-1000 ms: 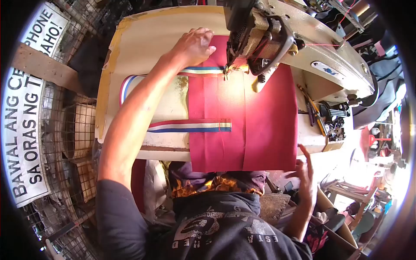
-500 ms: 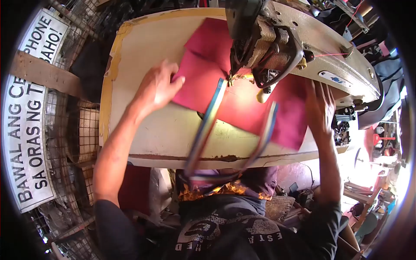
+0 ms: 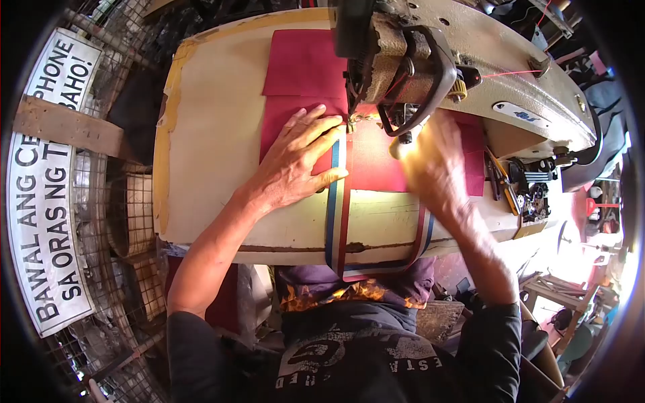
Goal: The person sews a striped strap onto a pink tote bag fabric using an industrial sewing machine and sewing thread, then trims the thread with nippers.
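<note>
Sign says "BAWAL ANG". Cloth now squared to front table edge — left hand spread flat, right hand blurry, can't tell.

- At the left stands a wire mesh wall, with brownish grid.
- A white sign with black capital letters is at this mesh, crossed by a wooden plank.
- The table is pale, its border yellowish.
- At the right, strong white light falls near a wooden frame.
</note>
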The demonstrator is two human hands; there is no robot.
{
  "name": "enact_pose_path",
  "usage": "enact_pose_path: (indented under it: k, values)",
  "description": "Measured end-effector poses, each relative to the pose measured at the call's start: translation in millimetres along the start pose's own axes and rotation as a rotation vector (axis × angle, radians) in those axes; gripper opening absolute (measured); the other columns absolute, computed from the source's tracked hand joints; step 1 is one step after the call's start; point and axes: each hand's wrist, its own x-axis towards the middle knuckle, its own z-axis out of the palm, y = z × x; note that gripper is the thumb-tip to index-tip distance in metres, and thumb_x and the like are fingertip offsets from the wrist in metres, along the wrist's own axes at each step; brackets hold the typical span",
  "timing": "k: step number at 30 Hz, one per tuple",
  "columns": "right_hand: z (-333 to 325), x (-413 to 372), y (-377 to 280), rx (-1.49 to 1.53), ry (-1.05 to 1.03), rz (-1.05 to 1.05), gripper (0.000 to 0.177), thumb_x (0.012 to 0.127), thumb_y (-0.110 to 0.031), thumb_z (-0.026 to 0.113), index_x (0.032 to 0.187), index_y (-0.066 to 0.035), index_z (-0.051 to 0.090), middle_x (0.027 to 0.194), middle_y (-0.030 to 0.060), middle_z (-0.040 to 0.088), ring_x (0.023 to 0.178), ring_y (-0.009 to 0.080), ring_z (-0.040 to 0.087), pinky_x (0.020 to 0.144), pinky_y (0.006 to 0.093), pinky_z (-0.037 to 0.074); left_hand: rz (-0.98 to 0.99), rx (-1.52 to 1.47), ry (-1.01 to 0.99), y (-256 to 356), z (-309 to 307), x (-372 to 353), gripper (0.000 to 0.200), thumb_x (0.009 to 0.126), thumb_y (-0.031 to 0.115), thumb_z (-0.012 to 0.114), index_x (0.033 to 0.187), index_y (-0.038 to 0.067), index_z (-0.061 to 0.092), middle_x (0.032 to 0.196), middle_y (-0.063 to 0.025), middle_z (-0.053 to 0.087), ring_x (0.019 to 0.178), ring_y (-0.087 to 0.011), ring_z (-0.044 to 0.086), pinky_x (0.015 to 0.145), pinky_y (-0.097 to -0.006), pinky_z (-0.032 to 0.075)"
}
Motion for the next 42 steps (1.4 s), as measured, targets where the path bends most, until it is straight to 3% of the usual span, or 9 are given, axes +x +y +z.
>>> enact_pose_path:
  k: [4, 9, 25, 31, 33, 35, 37, 40, 42]
  values:
    - [-8.2, -7.0, -35.6, 0.386, -0.333, 0.012, 0.044, 0.096, -0.020, 0.066, 0.135, -0.002, 0.058, 0.132, 0.0223, 0.062, 0.120, 0.0409, 0.058, 0.104, 0.0465, 0.047, -0.019, 0.040, -0.009, 5.3, 3.3, -4.5, 0.070, 0.088, 0.032, 0.076, 0.147, 0.004, 0.051, 0.153, -0.0154, 0.046, 0.150, -0.0380, 0.033, 0.126, -0.0543, 0.021]
    - [-2.3, -7.6, -23.0, 0.346, -0.216, -0.090, 0.038, 0.092, -0.018, 0.069, 0.124, 0.000, 0.059, 0.121, 0.0188, 0.061, 0.124, 0.0393, 0.056, 0.115, 0.0474, 0.041, -0.068, 0.130, 0.046, 21.5, 18.0, -8.5, 0.066, 0.097, 0.041, 0.065, 0.147, 0.001, 0.049, 0.155, -0.0195, 0.042, 0.150, -0.0407, 0.029, 0.125, -0.0561, 0.020]
    - [-0.3, 0.7, -14.5, 0.368, -0.327, -0.097, 0.037, 0.089, -0.028, 0.073, 0.113, -0.002, 0.063, 0.115, 0.0210, 0.062, 0.120, 0.0401, 0.057, 0.113, 0.0479, 0.041, 0.016, 0.094, 0.095, 14.3, 9.4, -1.1, 0.055, 0.088, 0.028, 0.074, 0.132, -0.002, 0.059, 0.138, -0.0173, 0.055, 0.140, -0.0441, 0.044, 0.121, -0.0614, 0.028]
    - [-68.1, -17.6, -1.1, 0.351, -0.262, -0.041, 0.064, 0.075, -0.011, 0.084, 0.135, -0.003, 0.063, 0.143, 0.0173, 0.057, 0.137, 0.0405, 0.049, 0.113, 0.0503, 0.044, 0.013, 0.093, 0.070, 10.0, 7.1, -2.2, 0.056, 0.089, 0.031, 0.074, 0.134, -0.001, 0.058, 0.139, -0.0171, 0.054, 0.141, -0.0432, 0.043, 0.122, -0.0604, 0.026]
    - [-105.4, -42.0, 30.4, 0.376, -0.139, 0.194, 0.057, 0.081, -0.001, 0.076, 0.137, -0.003, 0.063, 0.145, 0.0126, 0.058, 0.135, 0.0317, 0.054, 0.113, 0.0438, 0.044, 0.009, 0.085, 0.059, 8.6, 7.7, -0.5, 0.060, 0.087, 0.029, 0.075, 0.136, 0.000, 0.056, 0.140, -0.0164, 0.053, 0.142, -0.0418, 0.041, 0.123, -0.0594, 0.024]
    - [-158.2, -56.3, 101.3, -0.034, 0.099, 0.350, 0.041, 0.102, -0.003, 0.049, 0.142, -0.004, 0.059, 0.141, 0.0107, 0.062, 0.133, 0.0244, 0.056, 0.113, 0.0387, 0.042, 0.007, 0.084, 0.049, 4.2, 7.6, 0.1, 0.064, 0.083, 0.025, 0.077, 0.139, 0.002, 0.055, 0.143, -0.0156, 0.051, 0.146, -0.0396, 0.037, 0.125, -0.0579, 0.023]
    - [-195.1, -11.8, 142.6, -0.186, 0.333, 0.494, 0.038, 0.110, -0.024, 0.045, 0.139, -0.006, 0.062, 0.138, 0.0080, 0.064, 0.126, 0.0209, 0.062, 0.110, 0.0336, 0.044, 0.005, 0.078, 0.041, 3.6, 4.2, 3.5, 0.065, 0.083, 0.026, 0.077, 0.138, 0.001, 0.055, 0.143, -0.0159, 0.051, 0.145, -0.0394, 0.038, 0.125, -0.0577, 0.024]
    - [-234.4, 27.2, 336.8, -0.538, 0.082, 0.113, 0.031, 0.108, -0.014, 0.047, 0.128, -0.006, 0.069, 0.129, 0.0122, 0.070, 0.119, 0.0258, 0.066, 0.103, 0.0339, 0.050, -0.006, 0.079, 0.044, 4.3, 5.9, 2.1, 0.065, 0.083, 0.027, 0.076, 0.139, 0.001, 0.055, 0.142, -0.0161, 0.051, 0.145, -0.0378, 0.038, 0.125, -0.0555, 0.023]
    - [-215.9, 42.9, 407.6, -0.413, -0.030, 0.451, 0.031, 0.107, -0.018, 0.048, 0.127, -0.007, 0.069, 0.126, 0.0165, 0.070, 0.116, 0.0297, 0.067, 0.101, 0.0358, 0.050, -0.003, 0.085, 0.062, 5.3, 5.8, -0.3, 0.063, 0.087, 0.032, 0.074, 0.138, 0.000, 0.055, 0.142, -0.0165, 0.052, 0.143, -0.0386, 0.041, 0.124, -0.0560, 0.025]
